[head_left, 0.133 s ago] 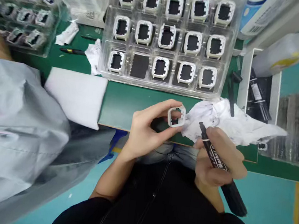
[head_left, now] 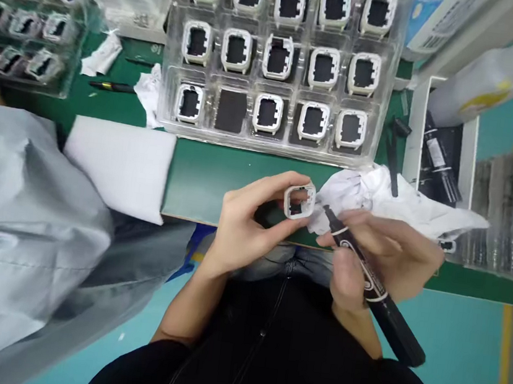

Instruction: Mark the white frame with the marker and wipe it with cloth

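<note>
Between the thumb and fingers of my left hand (head_left: 246, 222) is a small white square frame (head_left: 287, 203) with rounded corners, its opening facing up toward me. My right hand (head_left: 388, 258) grips a black marker pen (head_left: 373, 287). The marker's dark tip points up and left, close to the frame but apart from it. Crumpled white cloth or tissue (head_left: 378, 191) with dark smudges lies just beyond both hands. Ahead, a clear plastic tray (head_left: 271, 146) carries rows of similar white frames (head_left: 267, 113); one compartment in its nearest row shows only a dark bottom.
At left are a white foam sheet (head_left: 119, 166) and a co-worker's grey sleeve (head_left: 25, 207). Another tray (head_left: 67, 78) of frames lies beyond. Right of the big tray stand black tweezers (head_left: 392, 159), an open white box (head_left: 422, 100) with markers, a bottle (head_left: 489, 83) and stacked clear trays (head_left: 511, 211).
My right hand has turned, and the marker's tip has come left, nearer the frame. My left hand keeps its hold on the frame. The whole view has shifted slightly.
</note>
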Available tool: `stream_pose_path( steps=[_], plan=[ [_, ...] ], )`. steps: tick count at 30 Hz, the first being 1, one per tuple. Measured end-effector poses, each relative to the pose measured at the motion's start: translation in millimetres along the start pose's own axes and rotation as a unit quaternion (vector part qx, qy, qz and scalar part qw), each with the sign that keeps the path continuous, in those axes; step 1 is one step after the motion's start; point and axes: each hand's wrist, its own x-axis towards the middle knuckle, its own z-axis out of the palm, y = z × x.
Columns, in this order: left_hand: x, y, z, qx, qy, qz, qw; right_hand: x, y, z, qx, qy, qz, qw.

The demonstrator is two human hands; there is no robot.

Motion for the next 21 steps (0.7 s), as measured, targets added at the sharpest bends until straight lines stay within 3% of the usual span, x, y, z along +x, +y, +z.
stream_pose_path(
  steps=[5,11,14,21],
  plan=[
    [0.4,4.5,-1.9,0.022,-0.028,-0.006,0.999,5.3,8.5,10.5,0.004,0.000,0.005,1.000],
    [1.4,9.5,-2.3,0.081,-0.035,-0.020,0.996,-0.5,18.2,3.1,0.046,0.022,-0.058,0.997],
    [2.6,11.5,-1.8,0.095,-0.044,-0.018,0.994,-2.1,15.1,4.0,0.033,0.029,-0.048,0.998],
    [3.6,15.4,0.1,0.136,-0.049,-0.011,0.989,-7.3,18.9,24.0,-0.004,0.119,-0.043,0.992]
  ],
)
